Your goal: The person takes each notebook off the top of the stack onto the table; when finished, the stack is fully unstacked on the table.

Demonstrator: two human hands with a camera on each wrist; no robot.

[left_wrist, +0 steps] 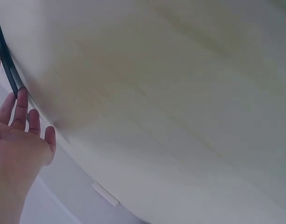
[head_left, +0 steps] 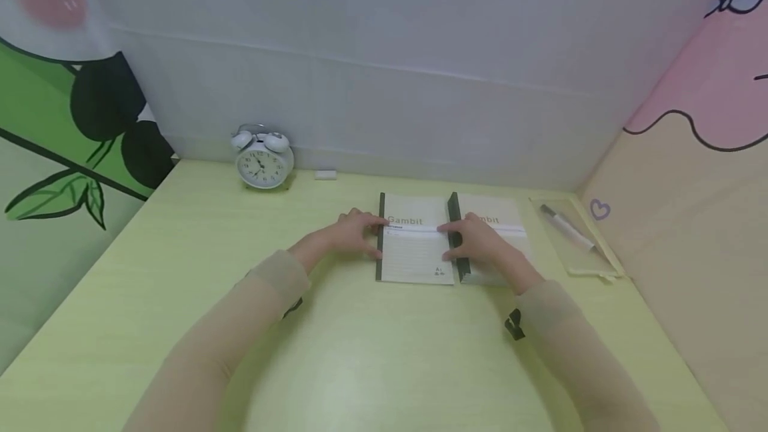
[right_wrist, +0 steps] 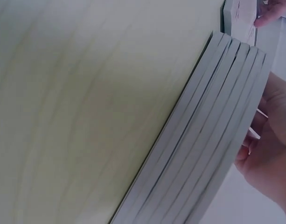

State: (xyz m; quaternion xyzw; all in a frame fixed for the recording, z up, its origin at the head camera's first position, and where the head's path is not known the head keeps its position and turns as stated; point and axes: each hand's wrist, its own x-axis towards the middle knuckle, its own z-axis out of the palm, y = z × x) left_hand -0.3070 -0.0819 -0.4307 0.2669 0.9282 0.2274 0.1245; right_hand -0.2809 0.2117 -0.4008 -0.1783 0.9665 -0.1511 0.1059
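A notebook (head_left: 414, 255) with a white cover, "Gambit" lettering and a dark spine lies flat on the table. My left hand (head_left: 355, 231) is at its spine, fingers and thumb spread along that edge; the left wrist view shows fingertips at the dark spine (left_wrist: 6, 63). Just right of it stands a stack of matching notebooks (head_left: 507, 212), whose layered page edges show in the right wrist view. Reaching over this stack, my right hand (head_left: 480, 239) has its fingertips near the single notebook's right edge and the stack's spine. The palm covers part of the stack's top cover.
A white twin-bell alarm clock (head_left: 264, 162) stands at the back left, beside a small white block (head_left: 325, 175). Right of the stack lies a clear zip pouch (head_left: 579, 255) with a pen (head_left: 567, 227). White sheeting (head_left: 390, 105) hangs behind the table.
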